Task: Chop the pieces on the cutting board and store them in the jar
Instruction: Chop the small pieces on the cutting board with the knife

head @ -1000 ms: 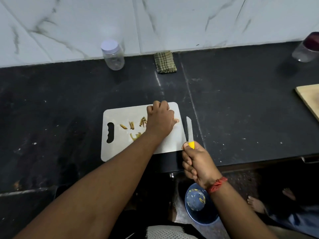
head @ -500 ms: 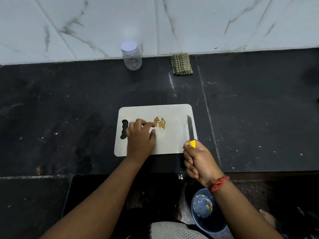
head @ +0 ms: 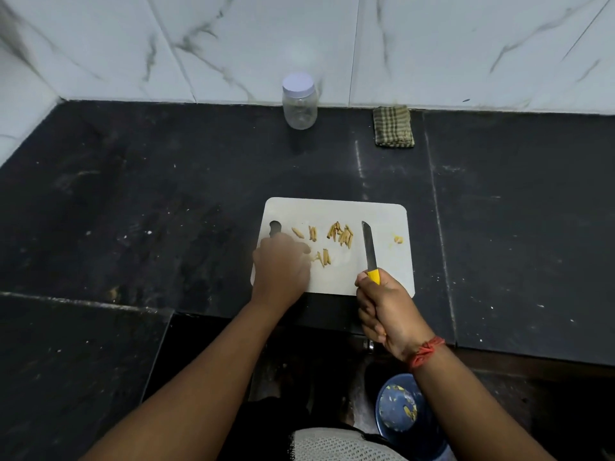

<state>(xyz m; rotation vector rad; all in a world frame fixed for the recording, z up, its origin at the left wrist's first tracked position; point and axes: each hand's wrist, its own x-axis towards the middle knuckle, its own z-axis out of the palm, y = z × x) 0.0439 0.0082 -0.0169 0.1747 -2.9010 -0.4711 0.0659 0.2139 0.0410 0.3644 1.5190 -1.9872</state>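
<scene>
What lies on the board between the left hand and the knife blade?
In the head view, scattered yellowish pieces lie on the cutting board between the left hand and the knife blade.

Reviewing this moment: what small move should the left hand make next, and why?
Probably sweep the loose strips toward the main cluster beside the knife. The left hand rests by them, the right hand grips the knife, and the pieces lie scattered.
</scene>
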